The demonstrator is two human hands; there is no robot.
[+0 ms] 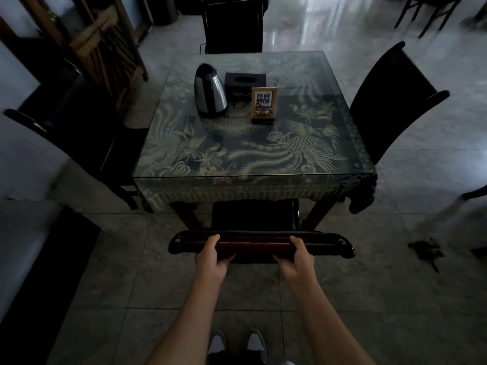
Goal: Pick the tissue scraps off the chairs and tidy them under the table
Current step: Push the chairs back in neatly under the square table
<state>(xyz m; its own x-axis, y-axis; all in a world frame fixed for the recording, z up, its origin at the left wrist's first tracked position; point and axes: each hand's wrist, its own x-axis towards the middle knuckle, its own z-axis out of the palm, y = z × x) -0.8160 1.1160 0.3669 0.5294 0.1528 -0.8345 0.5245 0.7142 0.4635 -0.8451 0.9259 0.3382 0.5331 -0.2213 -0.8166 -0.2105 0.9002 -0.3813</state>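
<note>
Left hand [210, 255] and right hand [297, 255] both gripping the chair [261, 245] top rail, just before the table [253, 177]. On the table, sign [264, 104] with Chinese characters, beside kettle [209, 92].

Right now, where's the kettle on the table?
In the head view, the kettle stands on the far left part of the glass-topped table, right beside the black tissue box.
</note>
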